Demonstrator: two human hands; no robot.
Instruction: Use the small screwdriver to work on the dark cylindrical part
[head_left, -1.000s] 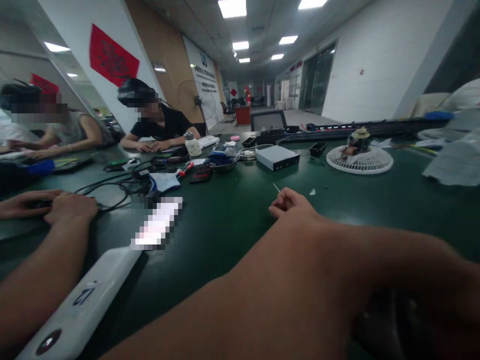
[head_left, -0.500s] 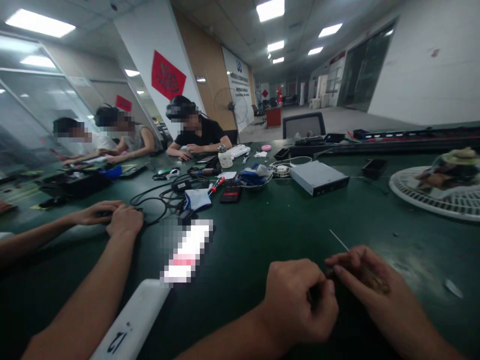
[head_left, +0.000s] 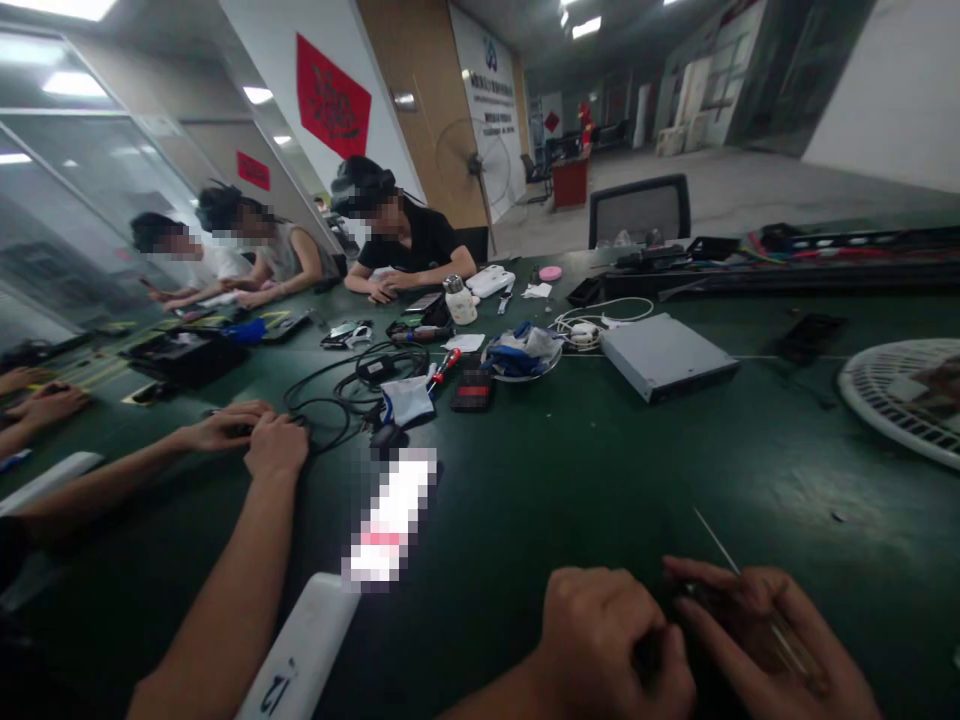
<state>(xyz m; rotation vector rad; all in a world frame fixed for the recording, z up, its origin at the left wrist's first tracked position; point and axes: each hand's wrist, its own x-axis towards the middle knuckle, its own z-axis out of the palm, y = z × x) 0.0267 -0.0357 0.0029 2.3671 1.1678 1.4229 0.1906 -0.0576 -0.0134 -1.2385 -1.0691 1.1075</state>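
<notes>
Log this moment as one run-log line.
left hand: beside right hand | right hand: thin pin projecting from fingers | surface: dark green workbench | nearby: another person's hands

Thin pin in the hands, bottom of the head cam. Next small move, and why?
Likely tilt both hands up toward the light for a closer look. The thin pin pokes out from the right hand, the left hand sits close beside it, and what they grip is in shadow, too dark to read.
</notes>
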